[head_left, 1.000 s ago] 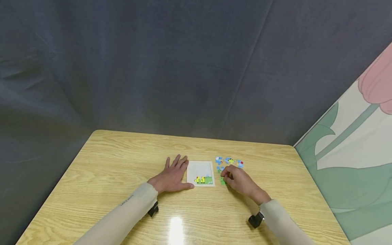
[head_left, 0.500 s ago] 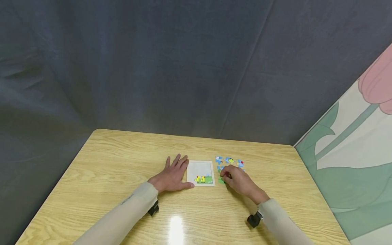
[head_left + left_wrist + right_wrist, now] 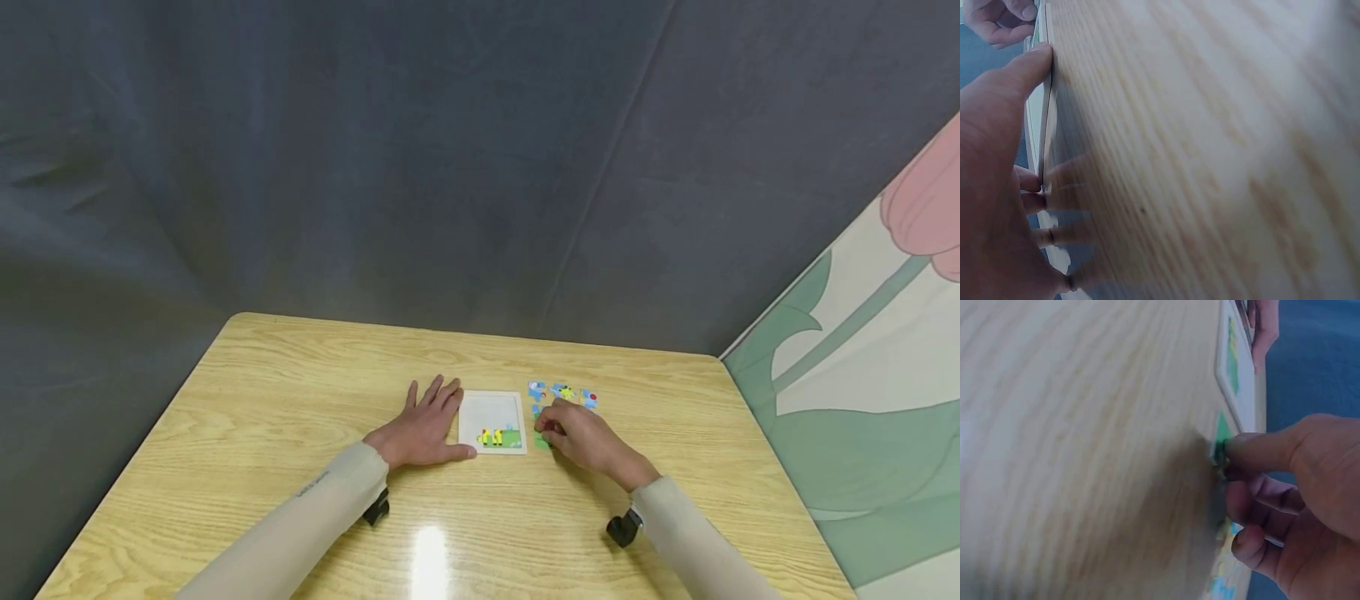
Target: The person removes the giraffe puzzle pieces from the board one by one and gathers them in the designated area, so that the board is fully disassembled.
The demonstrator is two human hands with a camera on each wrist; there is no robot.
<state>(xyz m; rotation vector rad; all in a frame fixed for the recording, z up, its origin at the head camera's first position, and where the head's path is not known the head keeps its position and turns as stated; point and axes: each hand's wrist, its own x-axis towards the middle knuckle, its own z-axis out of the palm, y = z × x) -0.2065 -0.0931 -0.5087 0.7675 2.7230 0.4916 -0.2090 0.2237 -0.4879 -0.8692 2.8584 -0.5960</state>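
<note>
A square white puzzle tray (image 3: 489, 410) lies on the table, with joined puzzle pieces (image 3: 510, 438) in green and yellow along its near right side. My left hand (image 3: 423, 432) is spread at the tray's left edge, its thumb at the near-left corner. To the tray's right, my right hand (image 3: 588, 439) pinches a green puzzle piece (image 3: 1222, 429) low at the table between thumb and forefinger; the hand covers part of it. In the left wrist view the left thumb (image 3: 1032, 65) touches the tray's edge.
Several loose blue, yellow and red puzzle pieces (image 3: 564, 392) lie just beyond the right hand, some partly hidden by it. The wooden table (image 3: 330, 375) ends at a dark curtain (image 3: 420, 208). A flowered panel (image 3: 862, 400) stands on the right.
My right hand has shifted slightly left toward the tray, and the green puzzle piece has moved left with it. The left hand keeps its place at the tray.
</note>
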